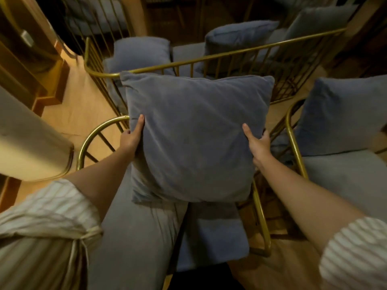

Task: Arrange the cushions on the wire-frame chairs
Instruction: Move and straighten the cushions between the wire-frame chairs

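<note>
A large square blue-grey cushion (194, 135) stands upright in front of me over the seat pad (134, 237) of a gold wire-frame chair (92, 135). My left hand (133, 135) grips its left edge and my right hand (257, 143) grips its right edge. Its lower edge rests on or just above the seat; a second blue pad (215, 233) lies below it. Behind stands another gold wire chair (209, 59) holding two blue cushions (142, 53) (236, 36). A third chair (293, 141) on the right holds a cushion (343, 114) leaning at its back.
A pale round table edge (33, 147) sits close at the left. Wooden floor (69, 114) runs between the chairs, with dark wooden furniture (31, 59) at far left. More wire chairs and a cushion (320, 19) stand at the back.
</note>
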The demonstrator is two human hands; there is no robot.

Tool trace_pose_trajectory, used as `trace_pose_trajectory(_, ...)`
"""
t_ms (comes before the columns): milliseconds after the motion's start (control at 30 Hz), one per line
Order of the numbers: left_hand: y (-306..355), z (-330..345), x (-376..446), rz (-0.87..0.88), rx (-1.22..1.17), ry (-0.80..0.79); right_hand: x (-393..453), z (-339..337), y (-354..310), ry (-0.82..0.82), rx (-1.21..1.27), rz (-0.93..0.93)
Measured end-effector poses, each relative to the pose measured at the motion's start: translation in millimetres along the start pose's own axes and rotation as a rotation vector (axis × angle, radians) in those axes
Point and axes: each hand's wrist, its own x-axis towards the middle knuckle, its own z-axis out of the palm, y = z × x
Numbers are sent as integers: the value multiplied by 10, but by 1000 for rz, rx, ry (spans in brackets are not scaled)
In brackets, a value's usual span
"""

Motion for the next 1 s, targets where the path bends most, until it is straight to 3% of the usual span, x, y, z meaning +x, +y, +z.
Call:
trace_pose_trajectory(233,825,66,-382,185,127,-20,-348,-308,-487,100,115,-17)
trace_pose_trajectory(400,1119,595,-540,173,226,-86,-354,-909,-805,311,166,3)
trace_pose_trajectory(767,1198,2804,-1255,258,396,-321,-80,-3025,-1150,444,202,-4)
trace_pose_trajectory(1000,891,4364,-1636,175,435,-439,507,-4412,-992,568,83,12)
